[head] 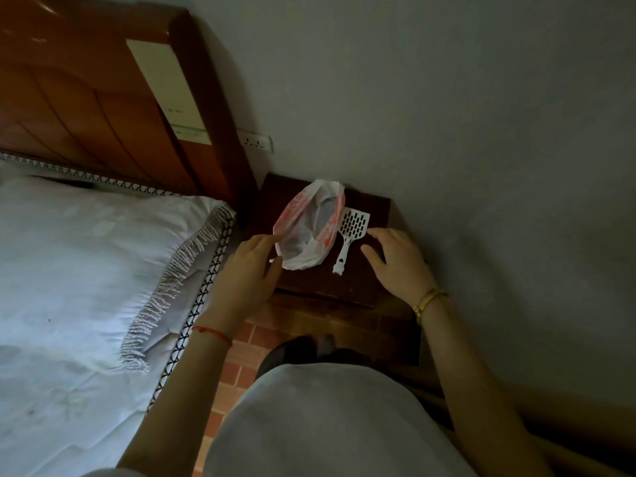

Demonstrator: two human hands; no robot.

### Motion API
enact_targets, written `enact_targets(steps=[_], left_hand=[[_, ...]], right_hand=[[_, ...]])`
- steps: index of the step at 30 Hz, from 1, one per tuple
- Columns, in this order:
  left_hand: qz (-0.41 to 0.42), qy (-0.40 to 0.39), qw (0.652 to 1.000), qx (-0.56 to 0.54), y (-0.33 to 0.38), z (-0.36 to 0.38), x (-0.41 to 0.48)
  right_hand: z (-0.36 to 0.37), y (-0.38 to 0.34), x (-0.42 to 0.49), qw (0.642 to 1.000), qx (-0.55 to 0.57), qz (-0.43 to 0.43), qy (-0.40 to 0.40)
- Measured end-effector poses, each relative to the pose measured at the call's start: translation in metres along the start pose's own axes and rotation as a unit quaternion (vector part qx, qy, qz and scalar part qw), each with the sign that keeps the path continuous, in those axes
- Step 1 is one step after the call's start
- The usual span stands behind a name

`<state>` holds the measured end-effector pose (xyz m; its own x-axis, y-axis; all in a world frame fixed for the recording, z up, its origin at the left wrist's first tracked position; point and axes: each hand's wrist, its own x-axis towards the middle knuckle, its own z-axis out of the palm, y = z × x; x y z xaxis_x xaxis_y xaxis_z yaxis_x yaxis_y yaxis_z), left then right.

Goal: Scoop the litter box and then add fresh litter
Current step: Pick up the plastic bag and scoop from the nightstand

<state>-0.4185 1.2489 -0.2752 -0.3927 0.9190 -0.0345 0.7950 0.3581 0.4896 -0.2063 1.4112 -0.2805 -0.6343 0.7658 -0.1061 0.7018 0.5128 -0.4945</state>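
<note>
Headboard (86, 98) is showing glossy varnished wood; counter (364, 215) is presenting darker, duller wood. Bag (309, 222) is appearing as thin, crinkled plastic film. Scoop (354, 225) is reading as smooth white plastic. Bedsheet (86, 253) is showing matt cloth, fringed.

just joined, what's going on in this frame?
A person stands at a dark wooden nightstand beside a bed. On it lie an open white-and-red plastic bag and a white slotted plastic litter scoop, side by side. The left hand is against the bag's near edge; whether it grips it is unclear. The right hand, fingers spread, is just right of the scoop, not holding it. No litter box is in view, so scooping apparently hasn't begun.
</note>
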Motion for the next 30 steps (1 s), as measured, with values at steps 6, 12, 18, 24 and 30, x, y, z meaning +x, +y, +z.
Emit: enact_targets(steps=[6,12,18,24,30], left_hand=[[-0.049,-0.008,0.999,-0.019,-0.020,0.020,0.031],[-0.186,-0.034,0.977,-0.100,-0.043,0.060,0.069],[-0.366,-0.133,0.897,-0.210,-0.069,0.104,0.100],[-0.495,-0.170,0.771,-0.363,-0.089,0.149,0.111],[-0.554,-0.172,0.697,-0.422,-0.109,0.187,0.126]], right_hand=[[0.015,0.009,0.024,0.999,0.012,0.030,-0.019],[0.044,0.023,0.059,0.994,0.061,0.073,-0.052],[0.088,0.041,0.100,0.982,0.094,0.145,-0.081],[0.143,0.069,0.131,0.962,0.086,0.214,-0.143],[0.203,0.098,0.151,0.950,0.075,0.243,-0.181]])
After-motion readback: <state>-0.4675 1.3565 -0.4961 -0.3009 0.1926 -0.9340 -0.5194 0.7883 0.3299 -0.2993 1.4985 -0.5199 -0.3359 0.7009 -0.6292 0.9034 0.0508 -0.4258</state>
